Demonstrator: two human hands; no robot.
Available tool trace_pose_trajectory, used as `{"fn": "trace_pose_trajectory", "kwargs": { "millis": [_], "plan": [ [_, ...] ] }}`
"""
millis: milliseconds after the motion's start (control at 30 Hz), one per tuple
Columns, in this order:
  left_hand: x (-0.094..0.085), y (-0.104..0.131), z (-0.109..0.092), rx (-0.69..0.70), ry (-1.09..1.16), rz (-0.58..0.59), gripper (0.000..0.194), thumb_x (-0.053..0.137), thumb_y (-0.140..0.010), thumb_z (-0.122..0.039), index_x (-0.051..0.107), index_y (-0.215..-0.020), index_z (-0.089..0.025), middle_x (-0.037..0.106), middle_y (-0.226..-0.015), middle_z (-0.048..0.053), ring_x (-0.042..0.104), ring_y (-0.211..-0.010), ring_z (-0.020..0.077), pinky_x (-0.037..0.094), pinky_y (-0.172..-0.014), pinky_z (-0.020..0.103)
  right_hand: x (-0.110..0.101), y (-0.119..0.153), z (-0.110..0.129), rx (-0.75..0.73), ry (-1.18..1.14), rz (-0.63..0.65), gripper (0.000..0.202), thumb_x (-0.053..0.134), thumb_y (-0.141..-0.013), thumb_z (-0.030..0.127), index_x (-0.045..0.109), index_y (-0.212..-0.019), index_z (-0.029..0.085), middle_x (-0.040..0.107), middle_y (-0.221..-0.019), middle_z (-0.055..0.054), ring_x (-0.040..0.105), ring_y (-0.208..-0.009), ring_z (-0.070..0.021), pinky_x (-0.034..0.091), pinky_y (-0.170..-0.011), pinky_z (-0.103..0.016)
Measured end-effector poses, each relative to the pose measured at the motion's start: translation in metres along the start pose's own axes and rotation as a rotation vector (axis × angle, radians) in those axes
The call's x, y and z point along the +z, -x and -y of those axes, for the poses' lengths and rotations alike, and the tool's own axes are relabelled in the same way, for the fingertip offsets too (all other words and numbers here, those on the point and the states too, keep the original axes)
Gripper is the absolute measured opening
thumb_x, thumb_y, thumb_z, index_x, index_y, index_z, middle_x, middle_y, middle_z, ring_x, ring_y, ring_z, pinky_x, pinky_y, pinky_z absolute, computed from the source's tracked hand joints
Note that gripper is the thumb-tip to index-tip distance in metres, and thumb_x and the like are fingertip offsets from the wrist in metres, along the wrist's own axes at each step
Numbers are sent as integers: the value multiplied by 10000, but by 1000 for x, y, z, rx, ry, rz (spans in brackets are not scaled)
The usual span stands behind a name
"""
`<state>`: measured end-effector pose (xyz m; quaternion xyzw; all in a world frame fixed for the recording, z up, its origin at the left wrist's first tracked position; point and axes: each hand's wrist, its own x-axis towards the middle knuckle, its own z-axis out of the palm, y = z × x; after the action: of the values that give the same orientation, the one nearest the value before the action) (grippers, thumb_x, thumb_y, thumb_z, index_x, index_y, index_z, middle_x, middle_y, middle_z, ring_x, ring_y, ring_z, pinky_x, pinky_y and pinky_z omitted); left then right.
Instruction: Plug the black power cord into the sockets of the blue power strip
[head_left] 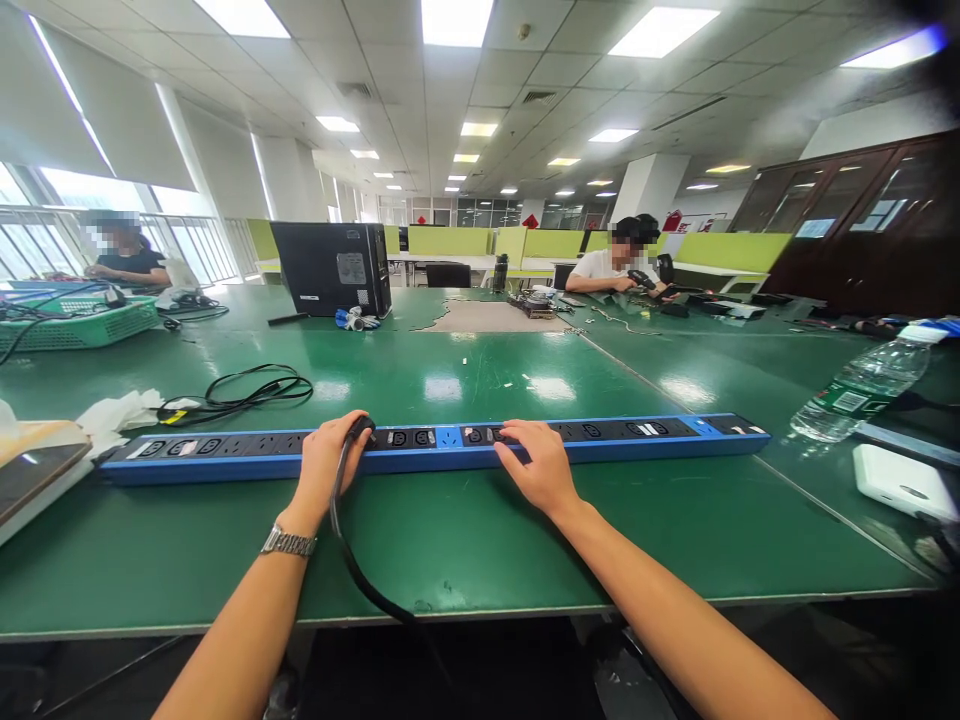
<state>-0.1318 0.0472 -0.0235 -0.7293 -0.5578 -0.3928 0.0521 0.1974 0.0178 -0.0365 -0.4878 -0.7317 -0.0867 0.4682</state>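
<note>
A long blue power strip (420, 459) with black and blue sockets lies across the green table in front of me. My left hand (326, 460), with a metal watch at the wrist, is closed around a black plug (363, 430) at the strip's left-middle part. Whether the plug's pins sit in a socket is hidden. From the plug a black cable (346, 545) hangs down over the table's front edge. Right of the middle, my right hand (541, 468) rests on the strip with its fingers apart, holding nothing.
A coiled black cable (259, 385) lies behind the strip's left part. At the right are a plastic bottle (862, 385) and a white box (904, 480). Farther back stand a black computer case (330, 268) and a green basket (90, 325). Two people sit at the far sides.
</note>
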Motion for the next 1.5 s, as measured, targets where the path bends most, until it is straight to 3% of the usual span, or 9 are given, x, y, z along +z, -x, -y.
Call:
{"fn": "trace_pose_trajectory", "kwargs": {
  "millis": [200, 333, 600, 933, 1167, 1300, 1500],
  "plan": [
    [-8, 0, -1, 112, 3, 175, 336, 464, -931, -388, 632, -1180, -237, 715, -1084, 93, 644, -1003, 254, 480, -919, 417, 1, 1, 1, -22, 4, 4, 189, 562, -892, 360, 682, -917, 216, 731, -1026, -49, 637, -999, -218, 438, -867, -373],
    [-10, -1, -1, 99, 11, 202, 337, 491, -916, -405, 644, -1171, -246, 713, -1114, 85, 639, -1022, 257, 474, -935, 422, 2, 1, -1, -5, 32, -13, 174, 569, -884, 347, 683, -901, 217, 728, -1025, -42, 629, -995, -218, 425, -878, -376],
    [-5, 6, -2, 31, 126, 42, 441, 631, -816, -461, 622, -1188, -226, 723, -1078, 77, 647, -1032, 261, 479, -971, 430, 2, 1, -10, 139, 115, -32, 193, 563, -866, 356, 684, -934, 222, 719, -1086, -55, 607, -1049, -251, 411, -898, -412],
    [-10, 1, -3, 2, 165, 67, 346, 723, -733, -419, 688, -1015, -220, 720, -973, 67, 642, -954, 259, 508, -894, 422, 3, 1, -9, 150, 94, -14, 188, 563, -857, 352, 682, -925, 224, 717, -1082, -58, 604, -1048, -249, 411, -895, -409],
    [-4, 6, -5, 21, 127, 13, 361, 726, -733, -387, 665, -1056, -238, 725, -1011, 55, 643, -985, 262, 486, -943, 440, 3, 1, -9, 162, 79, -5, 178, 566, -850, 348, 678, -919, 228, 715, -1083, -52, 603, -1045, -249, 409, -892, -407],
    [-5, 6, -6, 17, 146, -7, 275, 647, -803, -384, 675, -1031, -233, 732, -998, 58, 650, -962, 250, 493, -927, 421, 2, 2, -9, 173, 80, -5, 166, 572, -845, 342, 677, -912, 232, 716, -1075, -45, 601, -1038, -242, 406, -889, -402],
    [-4, 4, -29, -89, 267, -177, 328, 623, -840, -427, 659, -1087, -214, 716, -1033, 64, 664, -942, 223, 517, -882, 361, 3, 0, -7, 178, 78, 11, 159, 568, -850, 338, 674, -902, 233, 714, -1069, -44, 596, -1037, -242, 396, -897, -403]
  ]
}}
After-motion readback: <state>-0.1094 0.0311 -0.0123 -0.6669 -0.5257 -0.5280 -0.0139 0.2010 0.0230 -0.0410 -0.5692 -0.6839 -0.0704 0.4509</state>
